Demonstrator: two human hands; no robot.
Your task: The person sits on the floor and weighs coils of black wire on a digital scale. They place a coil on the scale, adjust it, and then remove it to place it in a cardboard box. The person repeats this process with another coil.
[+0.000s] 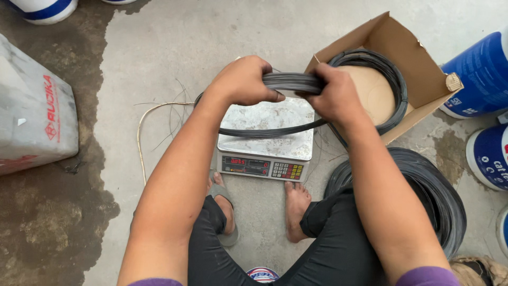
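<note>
Left hand [244, 80] and right hand [334, 95] both clenched around wire coil [291, 83], seemingly resting on scale [267, 139]

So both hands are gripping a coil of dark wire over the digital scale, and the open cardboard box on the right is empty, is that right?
Not quite. The head view shows the open brown cardboard box holds another coil of dark wire. Both hands, left and right, do grip a dark wire coil over the steel-topped digital scale.

You squat on a pale concrete floor [159, 47], damp and dark at left, under even daylight.
</note>
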